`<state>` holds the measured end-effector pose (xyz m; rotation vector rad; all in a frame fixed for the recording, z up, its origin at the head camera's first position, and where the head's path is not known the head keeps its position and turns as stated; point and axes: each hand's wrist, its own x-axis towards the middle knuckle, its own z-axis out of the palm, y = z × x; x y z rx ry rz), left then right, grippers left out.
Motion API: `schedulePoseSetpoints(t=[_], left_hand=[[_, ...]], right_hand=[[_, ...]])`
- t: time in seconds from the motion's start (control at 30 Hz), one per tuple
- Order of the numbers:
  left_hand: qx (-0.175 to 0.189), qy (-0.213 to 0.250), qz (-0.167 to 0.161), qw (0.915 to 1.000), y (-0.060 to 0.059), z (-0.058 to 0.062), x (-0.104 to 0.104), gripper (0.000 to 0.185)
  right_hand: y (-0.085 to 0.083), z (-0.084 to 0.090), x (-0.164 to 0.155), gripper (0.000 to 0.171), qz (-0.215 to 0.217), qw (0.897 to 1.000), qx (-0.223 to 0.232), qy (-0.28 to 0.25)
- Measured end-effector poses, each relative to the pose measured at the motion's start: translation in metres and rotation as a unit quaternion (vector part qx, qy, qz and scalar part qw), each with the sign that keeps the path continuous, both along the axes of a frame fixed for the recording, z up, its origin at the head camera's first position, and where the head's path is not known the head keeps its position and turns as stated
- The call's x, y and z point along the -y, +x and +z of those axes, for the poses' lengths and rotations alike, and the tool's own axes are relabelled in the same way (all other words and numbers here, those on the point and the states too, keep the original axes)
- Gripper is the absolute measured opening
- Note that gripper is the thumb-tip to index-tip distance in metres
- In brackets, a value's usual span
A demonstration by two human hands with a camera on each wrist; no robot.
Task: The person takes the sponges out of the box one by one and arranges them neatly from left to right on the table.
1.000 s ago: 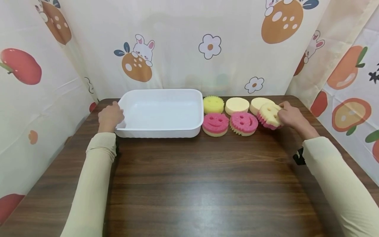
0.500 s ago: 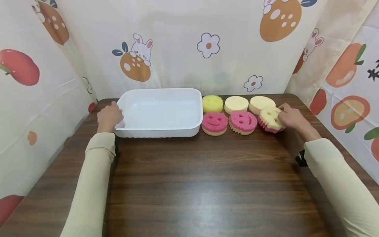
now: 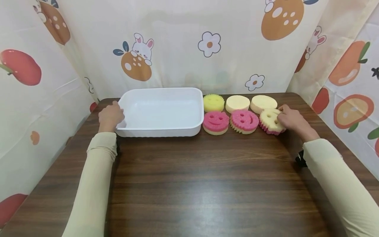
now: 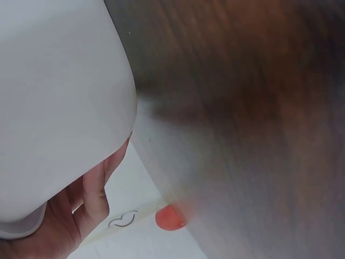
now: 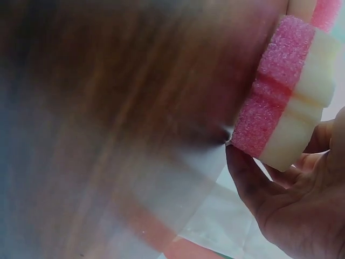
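Note:
My left hand (image 3: pixel 111 116) grips the left rim of a white rectangular plastic tray (image 3: pixel 160 133). In the left wrist view its fingers (image 4: pixel 96 197) curl against the tray's outer wall (image 4: pixel 64 97). At the right end of the front row, my right hand (image 3: pixel 293 120) pinches a scalloped smiley-face sponge (image 3: pixel 270 119), cream side up and pink side down. The right wrist view shows the thumb (image 5: pixel 245 175) at the sponge's (image 5: pixel 277 91) lower edge, with the pink layer facing the table. To its left lie two pink-topped smiley sponges, one scalloped (image 3: pixel 244 120) and one rounder (image 3: pixel 215 121).
Behind the front row stand a yellow smiley sponge (image 3: pixel 214 102) and two plain cream round sponges, one in the middle (image 3: pixel 237 104) and one on the right (image 3: pixel 263 103). All rest on a dark wood table (image 3: pixel 189 184) backed by a printed curtain (image 3: pixel 177 49).
My right hand has brought the cream-and-pink sponge slightly down and toward me, away from the cream round behind it. My left hand keeps its place on the tray.

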<state>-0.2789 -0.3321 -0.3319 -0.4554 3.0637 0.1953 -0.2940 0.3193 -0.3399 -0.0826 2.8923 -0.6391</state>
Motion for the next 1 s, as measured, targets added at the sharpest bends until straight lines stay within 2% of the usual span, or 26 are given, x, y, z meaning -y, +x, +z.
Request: schedulePoseSetpoints(t=[0.5, 0.7, 0.87, 1.0], left_hand=[[0.007, -0.008, -0.014, 0.9998, -0.003, 0.002, 0.001, 0.055], [0.029, -0.004, -0.016, 0.9994, -0.009, 0.002, 0.009, 0.065], [0.037, -0.003, -0.013, 0.9992, -0.01, 0.011, 0.009, 0.085], [0.021, 0.003, -0.025, 0.9995, -0.009, 0.027, 0.002, 0.093]], right_hand=[[-0.003, -0.004, -0.001, 0.056, 0.009, 1.0, -0.002, 0.016], [-0.004, -0.003, 0.0, 0.056, 0.015, 1.0, -0.02, 0.016], [-0.005, 0.002, 0.003, 0.056, 0.001, 0.997, -0.069, 0.017], [-0.013, 0.015, 0.011, 0.062, -0.021, 0.995, -0.099, 0.004]])
